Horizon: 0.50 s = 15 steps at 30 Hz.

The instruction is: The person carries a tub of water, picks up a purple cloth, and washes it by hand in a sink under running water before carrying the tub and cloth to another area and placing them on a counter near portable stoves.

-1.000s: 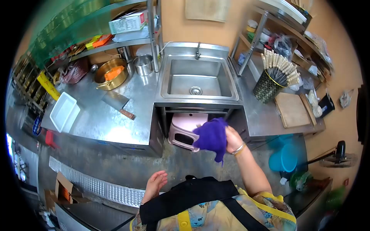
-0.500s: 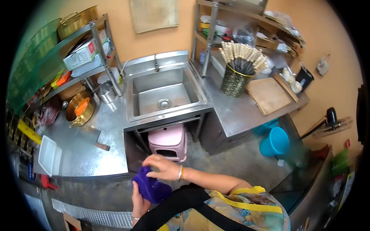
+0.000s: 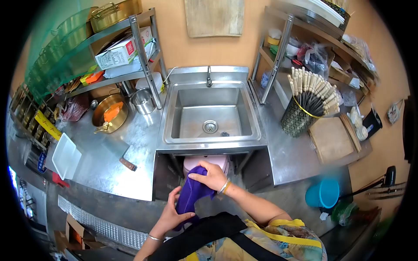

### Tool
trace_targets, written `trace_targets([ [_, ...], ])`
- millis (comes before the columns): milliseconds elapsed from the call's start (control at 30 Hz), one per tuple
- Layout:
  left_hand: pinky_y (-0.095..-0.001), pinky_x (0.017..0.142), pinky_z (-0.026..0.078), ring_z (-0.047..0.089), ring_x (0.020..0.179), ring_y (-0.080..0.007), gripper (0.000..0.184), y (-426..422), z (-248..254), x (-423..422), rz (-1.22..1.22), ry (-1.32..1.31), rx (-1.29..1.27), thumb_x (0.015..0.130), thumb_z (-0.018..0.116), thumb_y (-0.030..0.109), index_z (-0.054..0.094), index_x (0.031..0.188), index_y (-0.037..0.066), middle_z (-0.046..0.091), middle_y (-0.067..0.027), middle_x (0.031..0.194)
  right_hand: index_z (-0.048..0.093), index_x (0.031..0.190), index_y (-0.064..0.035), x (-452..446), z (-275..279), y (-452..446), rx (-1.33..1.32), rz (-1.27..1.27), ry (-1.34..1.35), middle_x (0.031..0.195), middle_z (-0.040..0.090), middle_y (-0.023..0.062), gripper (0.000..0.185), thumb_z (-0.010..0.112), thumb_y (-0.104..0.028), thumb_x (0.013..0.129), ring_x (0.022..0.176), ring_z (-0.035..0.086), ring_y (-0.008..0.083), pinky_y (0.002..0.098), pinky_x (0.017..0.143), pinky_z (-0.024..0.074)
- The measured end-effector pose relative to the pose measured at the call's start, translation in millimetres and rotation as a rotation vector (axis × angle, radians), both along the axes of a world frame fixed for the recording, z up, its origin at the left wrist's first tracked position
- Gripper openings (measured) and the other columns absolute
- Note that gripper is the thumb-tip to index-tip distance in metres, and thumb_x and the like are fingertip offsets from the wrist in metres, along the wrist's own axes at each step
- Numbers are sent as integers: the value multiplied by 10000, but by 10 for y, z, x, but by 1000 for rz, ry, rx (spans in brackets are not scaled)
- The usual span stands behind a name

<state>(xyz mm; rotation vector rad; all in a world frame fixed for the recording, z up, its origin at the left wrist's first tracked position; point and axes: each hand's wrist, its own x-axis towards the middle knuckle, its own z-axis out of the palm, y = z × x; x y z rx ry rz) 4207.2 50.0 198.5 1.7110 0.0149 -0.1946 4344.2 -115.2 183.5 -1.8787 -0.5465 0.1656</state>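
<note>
Low in the middle of the head view, a purple cloth (image 3: 190, 195) is held up between my two hands in front of my body. My left hand (image 3: 170, 214) grips its lower left part, thumb across the front. At the upper end, my right hand (image 3: 211, 176) pinches the cloth, with a bracelet on that wrist. The cloth hangs in folds and is partly stretched out between the hands. Beyond it is a steel sink (image 3: 191, 124) with a tap (image 3: 209, 78) at its back; a small dark bit lies near the drain.
A cleaver (image 3: 126, 163), a white tray (image 3: 65, 158) and a brass pot (image 3: 114, 125) are on the left counter. On the right counter, a patterned bucket (image 3: 296, 119) holds many wooden-handled skewers beside a board (image 3: 331, 141). A pink stool (image 3: 222, 162) sits under the sink; a blue bucket (image 3: 322, 193) stands on the floor.
The bunched purple cloth has been opened out into a longer shape. Both hands have shifted right in view, the right one higher. The camera view has turned left, bringing the sink nearer the middle.
</note>
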Motion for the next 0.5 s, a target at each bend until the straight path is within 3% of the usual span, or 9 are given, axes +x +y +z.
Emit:
trace_targets([
  [33,-296,854,420,508,977,-173,681,19,31,179,7,-8,-3,737,675,121,272,1280,40,475,-122,1086,568,837,-49,165,133,-27,-37,5,-105,725,599,133,386,643,-405,710,676,586,287,343,611,451],
  [100,-274,828,428,525,945,-152,525,126,72,515,-110,-277,416,763,644,111,406,1222,22,522,-111,1048,570,828,-46,534,291,-53,-129,25,-210,727,596,148,411,630,-436,711,681,580,309,355,610,450],
  [133,-253,816,426,529,930,-130,387,142,102,698,-13,-125,111,803,595,112,488,1154,-9,563,-94,1026,572,816,-45,766,277,-44,-121,19,-194,717,594,151,415,630,-441,709,682,579,311,357,608,449],
  [233,-237,833,405,524,922,-118,343,315,394,1374,71,26,-103,877,494,179,487,1148,-31,570,-80,1045,579,754,-36,1444,390,7,-85,-71,-193,684,589,160,441,579,-476,737,677,578,318,361,606,444],
  [333,-240,888,354,486,1002,-130,341,564,399,2131,-8,-159,179,905,443,237,518,1105,-28,545,-89,1070,575,737,-25,2115,474,57,-147,-124,-168,669,579,160,473,537,-496,758,665,574,313,360,602,438],
  [400,-237,892,345,478,1006,-135,339,645,331,2576,13,-183,119,907,438,240,524,1090,-32,538,-87,1066,565,720,-12,2507,444,52,-145,-120,-173,635,559,150,482,529,-490,768,603,544,289,349,583,425],
  [500,-226,832,372,498,928,-121,362,746,80,3304,69,-177,0,913,425,268,541,1028,-56,557,-77,994,563,684,-14,3121,195,-44,-175,-93,-15,599,544,84,402,579,-405,775,548,494,159,289,549,402],
])
